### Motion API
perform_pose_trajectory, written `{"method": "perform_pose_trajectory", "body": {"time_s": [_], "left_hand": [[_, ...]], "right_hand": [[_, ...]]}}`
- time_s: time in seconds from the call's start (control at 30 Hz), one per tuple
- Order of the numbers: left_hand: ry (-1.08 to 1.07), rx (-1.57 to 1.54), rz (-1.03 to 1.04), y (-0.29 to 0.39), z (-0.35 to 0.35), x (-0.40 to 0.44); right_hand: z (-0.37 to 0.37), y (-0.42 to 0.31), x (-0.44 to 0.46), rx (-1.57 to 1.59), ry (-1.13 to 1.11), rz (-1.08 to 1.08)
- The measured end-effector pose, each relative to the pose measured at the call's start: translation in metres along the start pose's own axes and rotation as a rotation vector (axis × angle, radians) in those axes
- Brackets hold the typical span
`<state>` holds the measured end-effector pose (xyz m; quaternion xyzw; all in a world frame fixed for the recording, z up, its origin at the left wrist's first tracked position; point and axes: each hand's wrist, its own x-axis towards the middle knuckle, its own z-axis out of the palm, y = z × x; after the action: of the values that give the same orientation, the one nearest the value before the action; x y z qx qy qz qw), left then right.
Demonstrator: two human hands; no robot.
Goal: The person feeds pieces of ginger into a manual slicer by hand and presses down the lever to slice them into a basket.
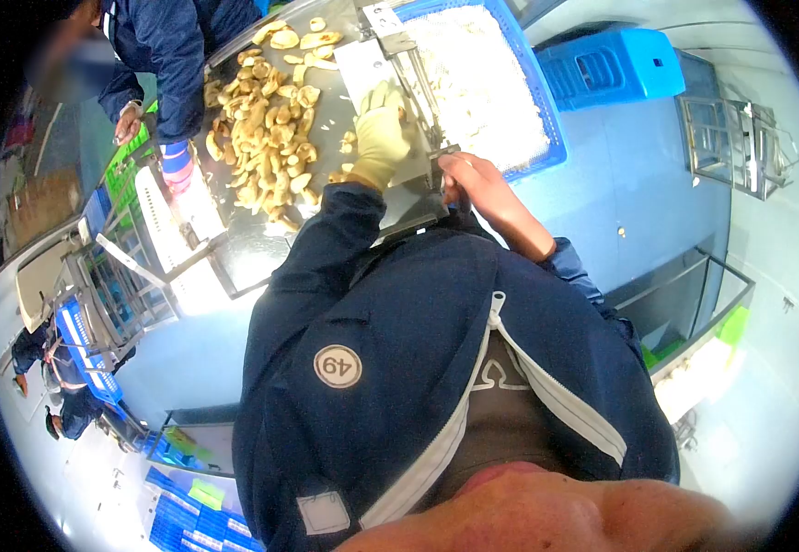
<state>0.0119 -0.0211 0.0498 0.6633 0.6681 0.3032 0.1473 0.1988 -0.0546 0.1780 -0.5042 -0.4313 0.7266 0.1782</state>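
Note:
My left hand [382, 138], in a pale yellow glove, rests on a white board [359, 72] beside a long metal blade cutter [422, 92]. A small brown edge, apparently of a mushroom [402, 114], shows at the glove's blade side; the fingers mostly cover it. My bare right hand [476, 180] is wrapped round the near end of the cutter, where its handle is mostly hidden. Left of the glove, a heap of brownish mushrooms [270, 138] lies on the steel table [330, 115]. Past the cutter, a blue crate [554, 138] holds many white cut pieces [477, 78].
A co-worker's sleeve [169, 69] and hands are at the table's left side, near a white perforated tray [155, 207]. An upturned blue stool [611, 69] stands right of the crate. Metal racks [740, 143] line the right; other people work at lower left.

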Motion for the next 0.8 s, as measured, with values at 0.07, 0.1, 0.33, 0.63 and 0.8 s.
{"method": "perform_pose_trajectory", "body": {"time_s": [0.07, 0.1, 0.33, 0.63, 0.8], "left_hand": [[0.002, 0.064, -0.009, -0.003, 0.008, -0.002], [0.003, 0.093, -0.013, -0.003, 0.011, -0.001], [0.077, 0.182, 0.108, -0.015, 0.001, 0.005], [0.050, -0.105, 0.076, -0.017, -0.064, 0.018], [-0.198, -0.706, -0.329, -0.028, -0.061, 0.027]], "right_hand": [[0.000, 0.001, 0.002, 0.013, -0.006, -0.031], [0.001, 0.000, 0.002, 0.009, -0.003, -0.031], [-0.001, -0.006, 0.001, -0.081, -0.011, -0.074], [-0.003, 0.016, 0.004, -0.119, 0.022, -0.054], [-0.003, 0.028, 0.006, -0.130, 0.035, -0.044]]}}
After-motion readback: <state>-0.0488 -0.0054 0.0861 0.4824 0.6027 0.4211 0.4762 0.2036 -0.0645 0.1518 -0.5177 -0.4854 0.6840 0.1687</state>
